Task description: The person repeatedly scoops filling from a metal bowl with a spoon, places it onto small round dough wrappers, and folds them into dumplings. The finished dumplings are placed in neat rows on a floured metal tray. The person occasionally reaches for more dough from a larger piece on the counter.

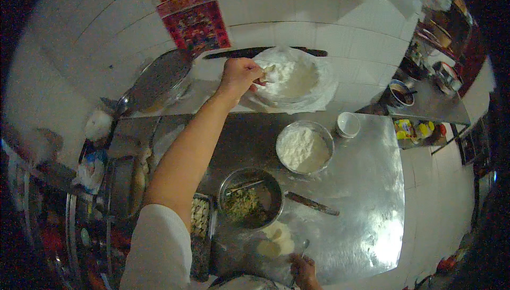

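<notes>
My left hand (241, 74) reaches far forward and pinches a small pale piece, perhaps a dumpling (267, 74), over the near left part of a plastic-lined container of white flour (297, 76). Close to my body, my right hand (303, 270) is closed around the handle of a metal spoon (306, 244). Just left of it lie round pale dough wrappers (275, 242) on the steel table (366, 182). Behind them stands a metal bowl of chopped green filling (243, 206) with a utensil in it. A tray of small dumplings (200, 218) is left of that bowl.
A metal bowl of flour (305, 146) and stacked white bowls (348, 124) stand toward the table's back. A dark, flour-marked stick-like tool (312, 203) lies mid-table. A large round sieve or tray (161, 80) leans at the back left. Shelves (430, 108) with pots and packets are at right.
</notes>
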### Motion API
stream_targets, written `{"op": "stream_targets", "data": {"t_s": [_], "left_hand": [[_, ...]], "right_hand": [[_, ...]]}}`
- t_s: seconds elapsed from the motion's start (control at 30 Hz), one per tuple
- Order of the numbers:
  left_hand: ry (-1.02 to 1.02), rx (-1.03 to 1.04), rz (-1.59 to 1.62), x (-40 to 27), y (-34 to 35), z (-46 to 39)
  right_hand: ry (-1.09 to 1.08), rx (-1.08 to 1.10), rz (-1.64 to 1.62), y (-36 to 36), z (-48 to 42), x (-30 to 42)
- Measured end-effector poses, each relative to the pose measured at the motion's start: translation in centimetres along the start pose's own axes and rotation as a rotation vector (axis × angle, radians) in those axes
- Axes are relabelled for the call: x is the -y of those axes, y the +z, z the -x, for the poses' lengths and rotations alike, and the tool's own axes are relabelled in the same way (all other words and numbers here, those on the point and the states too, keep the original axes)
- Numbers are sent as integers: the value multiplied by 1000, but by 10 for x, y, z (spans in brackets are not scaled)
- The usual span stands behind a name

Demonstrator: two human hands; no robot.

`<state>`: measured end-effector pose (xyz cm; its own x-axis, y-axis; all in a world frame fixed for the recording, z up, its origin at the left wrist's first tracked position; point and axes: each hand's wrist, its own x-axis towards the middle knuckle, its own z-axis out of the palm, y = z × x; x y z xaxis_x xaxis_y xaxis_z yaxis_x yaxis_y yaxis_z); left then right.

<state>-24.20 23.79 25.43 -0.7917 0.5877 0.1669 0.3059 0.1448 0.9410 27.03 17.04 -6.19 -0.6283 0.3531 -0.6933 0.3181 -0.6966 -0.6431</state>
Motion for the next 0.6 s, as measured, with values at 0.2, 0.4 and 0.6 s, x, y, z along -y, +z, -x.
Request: {"op": "stream_targets", "data": {"t_s": [0.2, 0.4, 0.6], "left_hand": [[-84, 17, 269, 35, -103, 91], [-347, -233, -118, 163, -228, 281], [-422, -357, -599, 259, -278, 444]], "right_hand": [[-5, -181, 412, 43, 11, 29], [53, -89, 178, 109, 36, 59], [63, 74, 224, 128, 26, 39]]}}
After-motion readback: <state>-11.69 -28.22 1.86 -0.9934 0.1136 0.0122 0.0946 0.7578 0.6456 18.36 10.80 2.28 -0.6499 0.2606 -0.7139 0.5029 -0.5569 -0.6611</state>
